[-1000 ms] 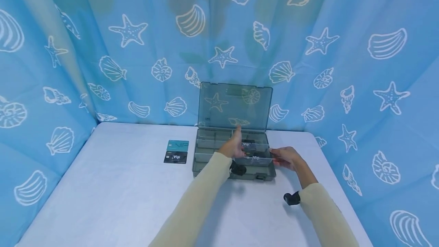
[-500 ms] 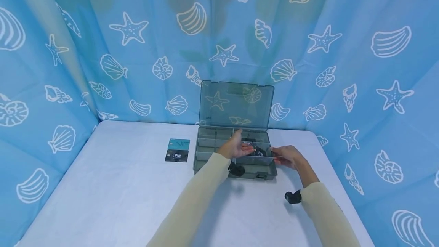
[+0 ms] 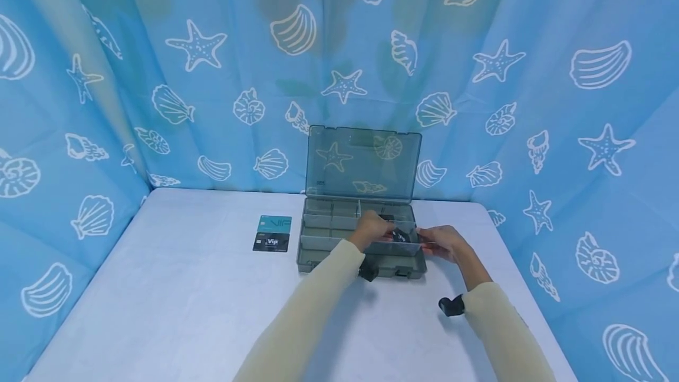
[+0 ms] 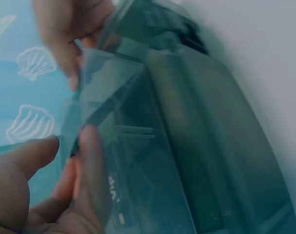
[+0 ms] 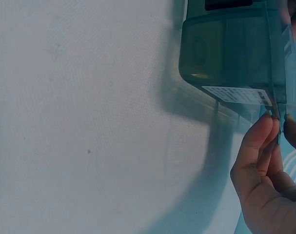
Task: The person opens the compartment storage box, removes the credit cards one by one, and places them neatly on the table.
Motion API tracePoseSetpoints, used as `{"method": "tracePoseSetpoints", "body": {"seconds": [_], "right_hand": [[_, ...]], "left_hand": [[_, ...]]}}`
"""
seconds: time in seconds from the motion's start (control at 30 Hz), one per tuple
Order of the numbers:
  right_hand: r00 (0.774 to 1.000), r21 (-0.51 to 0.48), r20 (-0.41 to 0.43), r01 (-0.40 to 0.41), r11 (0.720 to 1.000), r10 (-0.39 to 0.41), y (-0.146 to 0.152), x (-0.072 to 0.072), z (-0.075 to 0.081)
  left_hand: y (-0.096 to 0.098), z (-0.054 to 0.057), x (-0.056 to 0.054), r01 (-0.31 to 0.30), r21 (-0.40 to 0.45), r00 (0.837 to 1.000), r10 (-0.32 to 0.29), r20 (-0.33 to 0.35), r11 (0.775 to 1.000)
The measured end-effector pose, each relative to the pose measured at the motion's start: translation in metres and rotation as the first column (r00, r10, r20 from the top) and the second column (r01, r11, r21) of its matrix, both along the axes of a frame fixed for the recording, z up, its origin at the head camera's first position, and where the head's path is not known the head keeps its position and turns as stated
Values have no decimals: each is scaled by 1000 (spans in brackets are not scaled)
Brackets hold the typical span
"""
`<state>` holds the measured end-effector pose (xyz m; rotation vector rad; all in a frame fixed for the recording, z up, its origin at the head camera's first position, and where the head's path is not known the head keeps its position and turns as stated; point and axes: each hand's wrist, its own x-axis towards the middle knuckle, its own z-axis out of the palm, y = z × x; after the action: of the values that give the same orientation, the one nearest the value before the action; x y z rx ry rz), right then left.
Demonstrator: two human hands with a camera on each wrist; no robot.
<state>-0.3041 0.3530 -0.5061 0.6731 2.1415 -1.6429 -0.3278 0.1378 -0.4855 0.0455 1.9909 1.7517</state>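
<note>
Box | long axis crosswise | latch nearward | right hand pinches it | left hand unclear

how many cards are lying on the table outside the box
2: a teal card and, just in front, a black card, both left of the open box. Any beneath them would be hidden.

Two cards on table, left of box; curtain behind box
</note>
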Motion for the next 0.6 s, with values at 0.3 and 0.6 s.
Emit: {"method": "tracePoseSetpoints", "body": {"seconds": [0.3,0.6], "right_hand": [[1000,47,15,1,999,-2,-7,-2,-4],[1000,54,1,-2,999,2,-2,1,-2]], "left_hand": [[-13,-4,3,-46,-28,990,42,-136,999],[-57,10,-13,-30,59,991,38,-127,998]]}}
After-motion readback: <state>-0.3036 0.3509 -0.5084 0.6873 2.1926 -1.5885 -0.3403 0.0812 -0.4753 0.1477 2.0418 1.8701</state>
